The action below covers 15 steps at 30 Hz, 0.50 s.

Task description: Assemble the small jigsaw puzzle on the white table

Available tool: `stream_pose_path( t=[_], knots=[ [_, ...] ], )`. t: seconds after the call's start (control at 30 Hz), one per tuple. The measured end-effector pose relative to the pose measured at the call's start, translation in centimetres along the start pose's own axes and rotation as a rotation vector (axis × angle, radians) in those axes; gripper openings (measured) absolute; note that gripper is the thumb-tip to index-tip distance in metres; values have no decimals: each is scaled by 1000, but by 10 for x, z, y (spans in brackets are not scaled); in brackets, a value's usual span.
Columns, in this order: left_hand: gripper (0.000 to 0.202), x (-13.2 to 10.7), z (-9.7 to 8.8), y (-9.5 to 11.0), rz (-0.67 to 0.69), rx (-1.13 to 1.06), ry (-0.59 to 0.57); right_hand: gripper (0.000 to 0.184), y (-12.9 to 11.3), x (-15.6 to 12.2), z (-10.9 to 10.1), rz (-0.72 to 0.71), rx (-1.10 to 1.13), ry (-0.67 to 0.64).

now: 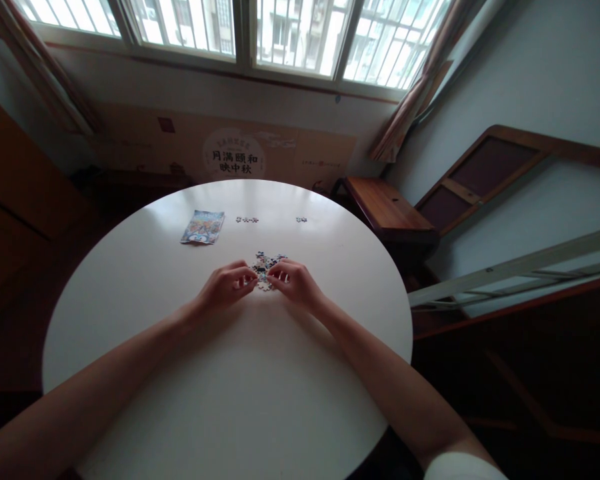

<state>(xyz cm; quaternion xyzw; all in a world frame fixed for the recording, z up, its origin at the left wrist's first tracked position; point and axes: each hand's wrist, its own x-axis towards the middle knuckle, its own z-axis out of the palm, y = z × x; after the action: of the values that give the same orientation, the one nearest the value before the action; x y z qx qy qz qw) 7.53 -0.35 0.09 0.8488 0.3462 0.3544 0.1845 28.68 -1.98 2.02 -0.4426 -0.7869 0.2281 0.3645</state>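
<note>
A small heap of jigsaw pieces (pixel 264 261) lies near the middle of the round white table (pixel 240 400). At the heap's left edge my left hand (pixel 229 281) is closed, thumb and fingers pinched on a jigsaw piece that is mostly hidden. From the right side my right hand (pixel 294 281) reaches over the pile, its fingertips likewise pinched on a small piece. The two hands' fingertips are close together but apart. Part of the heap is covered by my fingers.
Behind the heap, a short row of joined pieces (pixel 247 219) and a smaller joined group (pixel 301 219) lie on the table. A colourful picture sheet (pixel 203 227) is at the left. Beyond the table's right edge stands a wooden chair (pixel 387 203).
</note>
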Motion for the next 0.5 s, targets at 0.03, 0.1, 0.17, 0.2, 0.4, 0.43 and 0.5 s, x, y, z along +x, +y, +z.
stream_pose_path(
  t=[0.03, 0.1, 0.17, 0.2, 0.4, 0.43, 0.5],
  knots=[
    [12, 0, 0, 1, 0, -2, 3, 4, 0, 0, 0, 0, 1, 1],
    [11, 0, 0, 1, 4, -3, 5, 4, 0, 0, 0, -2, 0, -5],
    [11, 0, 0, 0, 9, 0, 4, 4, 0, 0, 1, -6, 1, -16],
    [11, 0, 0, 0, 10, -1, 2, 4, 0, 0, 1, -8, 2, -22],
    [12, -1, 1, -4, 23, -10, 4, 6, 0, 0, 1, -35, 18, -35],
    [12, -1, 1, -4, 24, -8, 5, 6, 0, 0, 1, -37, 22, -35],
    [12, -1, 1, -3, 24, -8, 5, 6, 0, 1, 1, -38, 25, -33]
  ],
)
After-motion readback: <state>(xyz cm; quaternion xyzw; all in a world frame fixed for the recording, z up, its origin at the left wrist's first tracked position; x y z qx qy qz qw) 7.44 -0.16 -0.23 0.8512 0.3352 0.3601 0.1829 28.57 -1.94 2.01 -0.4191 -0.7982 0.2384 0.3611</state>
